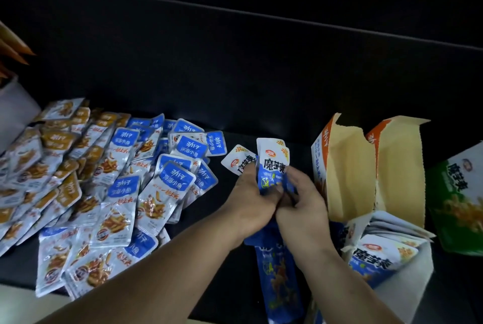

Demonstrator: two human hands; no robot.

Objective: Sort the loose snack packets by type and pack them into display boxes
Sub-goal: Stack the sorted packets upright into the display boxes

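Note:
My left hand [251,198] and my right hand [300,200] meet at the middle of the dark table, both gripping a small bunch of white-and-blue snack packets [271,164] held upright. One packet of the bunch [236,159] fans out to the left. A large heap of loose blue-label packets [167,174] and orange-label packets [60,151] covers the table's left side. To the right lies an open display box [407,263] partly filled with the same white-and-blue packets [376,253].
An open orange-and-white carton with torn flaps [350,166] stands just right of my hands. A green box [460,200] sits at the far right. A blue packet or box [279,279] lies under my wrists. A grey container [15,111] stands at the far left.

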